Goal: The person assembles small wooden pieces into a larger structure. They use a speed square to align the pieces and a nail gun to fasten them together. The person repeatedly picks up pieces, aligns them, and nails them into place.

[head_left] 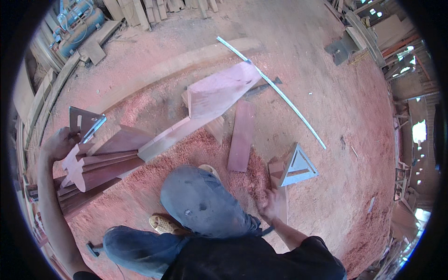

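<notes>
My left hand point(59, 143) grips the end of a stack of reddish wood boards point(100, 163) at the left, beside a metal square point(84, 122) standing on top of them. My right hand point(273, 205) is blurred, low at the right, on the near end of a small reddish wood block point(276, 170) lying on the sawdust. A metal triangular square point(298, 165) rests against that block. A long board point(205, 107) runs from the stack up to the middle. My bent knee in grey trousers point(200, 200) is between the hands.
Red sawdust covers the floor. A short plank point(242, 135) lies in the middle. A long metal ruler point(275, 91) runs diagonally behind it. Timber piles point(149, 9) and a blue machine point(77, 23) stand at the far left; wooden frames line the right edge.
</notes>
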`<act>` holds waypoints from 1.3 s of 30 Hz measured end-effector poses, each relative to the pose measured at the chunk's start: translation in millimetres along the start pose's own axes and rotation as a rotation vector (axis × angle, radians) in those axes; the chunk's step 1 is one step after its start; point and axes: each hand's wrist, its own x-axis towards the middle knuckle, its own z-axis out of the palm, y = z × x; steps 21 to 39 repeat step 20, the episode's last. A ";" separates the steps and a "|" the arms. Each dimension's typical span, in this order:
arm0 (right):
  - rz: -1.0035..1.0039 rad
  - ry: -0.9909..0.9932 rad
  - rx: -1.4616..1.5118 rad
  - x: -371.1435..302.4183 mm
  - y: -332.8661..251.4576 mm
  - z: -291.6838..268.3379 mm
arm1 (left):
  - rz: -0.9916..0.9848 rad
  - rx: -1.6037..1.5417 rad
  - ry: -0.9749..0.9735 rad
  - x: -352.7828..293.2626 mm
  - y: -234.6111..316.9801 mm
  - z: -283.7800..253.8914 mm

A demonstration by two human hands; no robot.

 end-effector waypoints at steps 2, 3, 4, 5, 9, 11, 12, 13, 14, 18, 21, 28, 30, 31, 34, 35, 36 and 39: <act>0.333 0.037 -0.283 -27.9 38.0 -7.1 | 0.064 -0.032 0.008 -0.4 1.8 -0.2; 0.459 0.050 -0.230 -29.9 58.6 -5.4 | 0.077 0.139 0.038 -2.5 2.6 -0.8; 0.548 0.050 -0.177 -26.8 82.1 -1.2 | 0.046 0.079 0.016 -1.5 2.4 -1.0; 0.679 0.026 -0.107 -13.8 106.4 10.5 | 0.001 0.055 -0.005 0.9 0.6 -2.9; 0.445 -0.160 0.769 31.4 187.8 46.4 | 0.059 0.087 -0.035 9.4 -7.0 2.8; 0.404 -0.267 0.905 29.1 201.8 44.1 | -0.082 0.164 -0.056 8.4 -2.5 1.6; 0.438 -0.303 0.931 27.7 200.2 42.0 | -0.066 0.154 -0.031 5.9 0.3 0.2; 0.156 -0.167 0.606 13.7 188.2 53.0 | -0.069 0.158 -0.014 3.0 3.6 1.1; 0.089 0.015 0.188 1.0 173.9 61.8 | -0.076 0.152 -0.016 0.4 8.0 0.1; 0.344 0.006 0.021 -14.5 125.4 56.1 | -0.056 0.116 -0.018 -2.7 20.1 -7.1; 0.250 0.090 0.286 -21.4 118.3 66.1 | -0.040 0.092 -0.022 -6.4 21.4 -6.3; 0.250 0.090 0.286 -21.4 118.3 66.1 | -0.040 0.092 -0.022 -6.4 21.4 -6.3; 0.250 0.090 0.286 -21.4 118.3 66.1 | -0.040 0.092 -0.022 -6.4 21.4 -6.3; 0.250 0.090 0.286 -21.4 118.3 66.1 | -0.040 0.092 -0.022 -6.4 21.4 -6.3; 0.250 0.090 0.286 -21.4 118.3 66.1 | -0.040 0.092 -0.022 -6.4 21.4 -6.3; 0.250 0.090 0.286 -21.4 118.3 66.1 | -0.040 0.092 -0.022 -6.4 21.4 -6.3; 0.250 0.090 0.286 -21.4 118.3 66.1 | -0.040 0.092 -0.022 -6.4 21.4 -6.3; 0.250 0.090 0.286 -21.4 118.3 66.1 | -0.040 0.092 -0.022 -6.4 21.4 -6.3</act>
